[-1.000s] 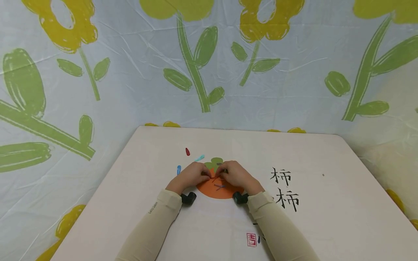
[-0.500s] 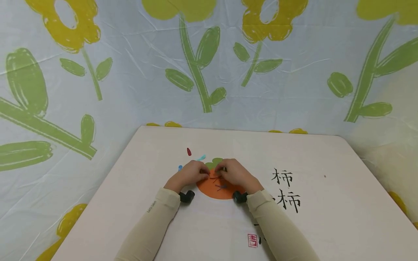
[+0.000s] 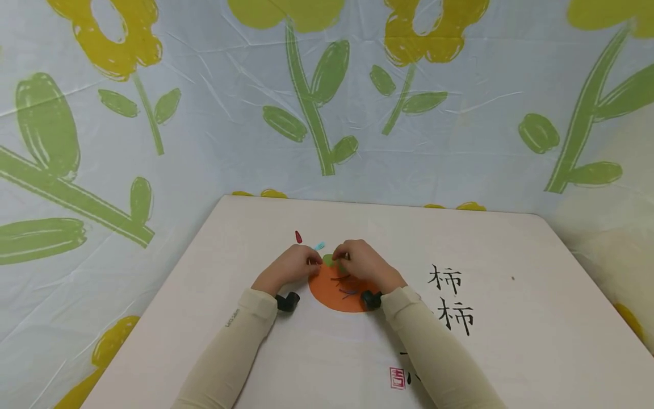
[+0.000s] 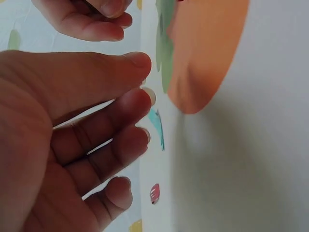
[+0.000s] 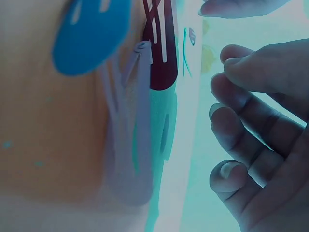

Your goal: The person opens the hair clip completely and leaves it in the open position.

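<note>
Over the left edge of a printed orange fruit (image 3: 327,298), my left hand (image 3: 288,267) hovers with fingers loosely bent; nothing shows between its fingertips. My right hand (image 3: 365,261) is above the fruit's green leaves (image 3: 327,259), fingers bent and holding nothing visible. Below the hands, a dark red snap hair clip (image 5: 162,77) and a purple snap hair clip (image 5: 128,191) lie on the orange print. A blue hair clip (image 5: 91,41) looms close in the right wrist view. Beyond the left hand lie a turquoise hair clip (image 3: 319,246) and a red hair clip (image 3: 298,237).
The pale table (image 3: 245,227) bears black brush characters (image 3: 455,315) on the right and a red seal print (image 3: 397,378) near the front. Behind it hangs a flower-patterned sheet (image 3: 214,125). A dark wrist camera (image 3: 288,301) sits under the left wrist.
Both hands have let go of the dark red hair clip, drawn apart and shifted toward the far side of the table. The clip now lies on the orange print.
</note>
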Available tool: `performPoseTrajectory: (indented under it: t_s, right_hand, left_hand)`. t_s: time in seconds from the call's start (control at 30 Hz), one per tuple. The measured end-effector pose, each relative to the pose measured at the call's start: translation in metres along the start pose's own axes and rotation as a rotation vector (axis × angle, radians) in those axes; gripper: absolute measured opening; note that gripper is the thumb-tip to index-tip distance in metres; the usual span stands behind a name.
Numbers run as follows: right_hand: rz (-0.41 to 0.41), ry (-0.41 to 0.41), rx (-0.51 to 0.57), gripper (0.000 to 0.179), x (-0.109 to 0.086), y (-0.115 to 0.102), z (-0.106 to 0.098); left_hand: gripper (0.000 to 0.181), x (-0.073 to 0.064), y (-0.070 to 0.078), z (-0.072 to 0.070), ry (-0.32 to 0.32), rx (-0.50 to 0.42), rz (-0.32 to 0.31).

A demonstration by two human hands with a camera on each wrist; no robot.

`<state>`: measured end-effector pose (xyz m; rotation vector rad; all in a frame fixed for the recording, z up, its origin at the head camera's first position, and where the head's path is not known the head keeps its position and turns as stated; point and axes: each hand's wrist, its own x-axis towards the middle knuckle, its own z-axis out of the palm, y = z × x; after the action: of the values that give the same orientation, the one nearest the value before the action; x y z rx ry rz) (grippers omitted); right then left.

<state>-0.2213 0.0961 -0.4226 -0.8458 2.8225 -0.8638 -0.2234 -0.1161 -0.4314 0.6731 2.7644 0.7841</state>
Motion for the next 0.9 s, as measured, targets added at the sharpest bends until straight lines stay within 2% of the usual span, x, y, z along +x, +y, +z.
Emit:
performPoseTrajectory:
  t_s: [0.37, 0.57, 0.9]
  right_hand:
    - [0.002, -0.016, -0.022, 0.022, 0.016, -0.005, 0.000]
    - [0.029, -0.030, -0.018, 0.022, 0.026, -0.005, 0.000]
    - [0.014, -0.048, -0.059, 0.019, 0.041, -0.004, -0.003]
  left_hand:
    - [0.018, 0.005, -0.004, -0.013, 0.041, 0.081, -0.040]
    - [0.019, 0.008, -0.006, -0.018, 0.042, 0.080, -0.066]
    - [0.019, 0.016, -0.012, -0.024, 0.058, 0.087, -0.093]
